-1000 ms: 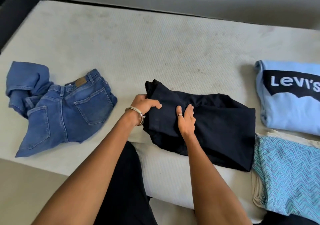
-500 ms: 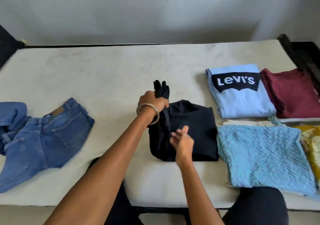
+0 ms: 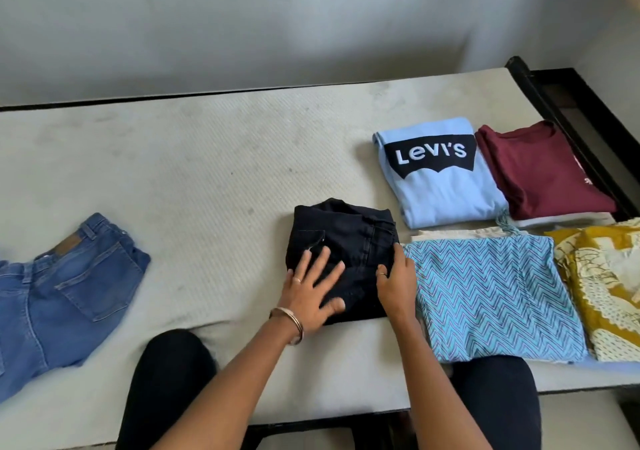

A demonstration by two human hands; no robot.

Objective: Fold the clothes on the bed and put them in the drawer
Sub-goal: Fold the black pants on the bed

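Black trousers folded; left hand flat, right hand prob. edging.

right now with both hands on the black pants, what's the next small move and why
Probably let go and reach for the blue jeans. The black pants already lie as a compact square under the flat left hand, the right hand at their edge, while the jeans lie unfolded.
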